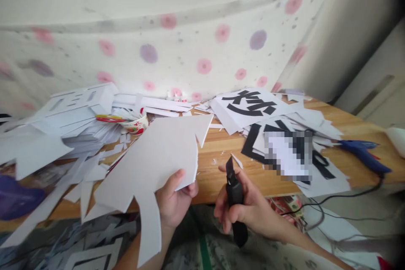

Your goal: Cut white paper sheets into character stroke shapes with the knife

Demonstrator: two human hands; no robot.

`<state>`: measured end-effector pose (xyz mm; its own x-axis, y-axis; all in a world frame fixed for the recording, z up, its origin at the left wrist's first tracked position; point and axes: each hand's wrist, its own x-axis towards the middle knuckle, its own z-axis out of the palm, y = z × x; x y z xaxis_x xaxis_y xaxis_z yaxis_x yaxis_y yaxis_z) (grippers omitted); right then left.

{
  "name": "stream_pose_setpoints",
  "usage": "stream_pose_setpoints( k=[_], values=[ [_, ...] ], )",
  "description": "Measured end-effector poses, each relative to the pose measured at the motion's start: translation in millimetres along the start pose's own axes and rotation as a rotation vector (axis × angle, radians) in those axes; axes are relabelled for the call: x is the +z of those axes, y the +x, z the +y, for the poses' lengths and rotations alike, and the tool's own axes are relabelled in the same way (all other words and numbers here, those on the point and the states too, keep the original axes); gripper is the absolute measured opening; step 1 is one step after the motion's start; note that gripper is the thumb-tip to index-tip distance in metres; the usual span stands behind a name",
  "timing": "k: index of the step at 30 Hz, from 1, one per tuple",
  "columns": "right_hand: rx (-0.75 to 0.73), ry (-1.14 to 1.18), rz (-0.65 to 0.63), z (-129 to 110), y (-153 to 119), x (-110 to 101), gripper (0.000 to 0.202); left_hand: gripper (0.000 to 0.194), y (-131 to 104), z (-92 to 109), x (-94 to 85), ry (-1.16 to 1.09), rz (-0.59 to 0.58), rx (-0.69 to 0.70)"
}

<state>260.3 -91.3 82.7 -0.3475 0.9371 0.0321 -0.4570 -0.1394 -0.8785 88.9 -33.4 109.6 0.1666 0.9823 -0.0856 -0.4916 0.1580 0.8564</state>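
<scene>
My left hand (pixel 177 198) grips an irregular cut white board (pixel 158 147) by its lower right edge, thumb on top and fingers beneath. The board is raised over the left part of the wooden table, and a curved strip of it hangs down past my wrist. To the right, my right hand (pixel 243 206) is closed around a black utility knife (pixel 235 194), its dark blade pointing up and away from me. Knife and board are apart. Between them on the table lies a small white scrap (pixel 236 161).
White sheets and offcuts (pixel 85 130) pile up at the left, beside a patterned paper cup (pixel 136 126). Sheets with black characters (pixel 249 105) lie back right. A blue glue gun (pixel 363 154) with its cord rests at the right edge of the wooden table (pixel 209 152).
</scene>
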Motion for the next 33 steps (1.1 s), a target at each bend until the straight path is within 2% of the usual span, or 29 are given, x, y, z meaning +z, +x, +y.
stream_pose_setpoints(
  k=[2, 4, 8, 14, 18, 23, 28, 33],
  values=[
    [0.047, -0.08, 0.023, -0.7, 6.4, 4.8, 0.044, 0.037, -1.8, 0.7, -0.4, 0.012, -0.017, 0.01],
    [0.042, -0.233, 0.015, -3.4, 14.4, 9.2, 0.032, 0.037, -3.2, 0.8, -2.0, 0.027, -0.013, 0.032],
    [-0.13, -0.649, -0.034, -11.0, 32.1, 14.5, 0.006, 0.04, -5.4, 0.7, -6.9, 0.043, -0.044, -0.004],
    [-0.142, -0.94, 0.052, -13.8, 47.0, 23.8, 0.008, 0.05, -7.6, 1.1, -12.4, 0.023, -0.059, -0.062],
    [-0.198, -1.004, 0.035, -20.0, 50.4, 30.8, 0.011, 0.055, -8.5, 1.8, -15.0, 0.031, -0.118, -0.096],
    [-0.249, -1.099, -0.011, -29.3, 53.0, 36.0, 0.012, 0.052, -11.9, 3.5, -18.5, -0.001, -0.17, -0.075],
    [-0.274, -1.163, 0.009, -29.7, 56.3, 36.9, 0.009, 0.052, -14.6, 1.3, -22.8, -0.069, -0.188, -0.032],
    [-0.324, -1.172, -0.019, -28.2, 60.4, 35.0, 0.009, 0.055, -15.8, 3.0, -25.6, -0.068, -0.269, -0.023]
  ],
)
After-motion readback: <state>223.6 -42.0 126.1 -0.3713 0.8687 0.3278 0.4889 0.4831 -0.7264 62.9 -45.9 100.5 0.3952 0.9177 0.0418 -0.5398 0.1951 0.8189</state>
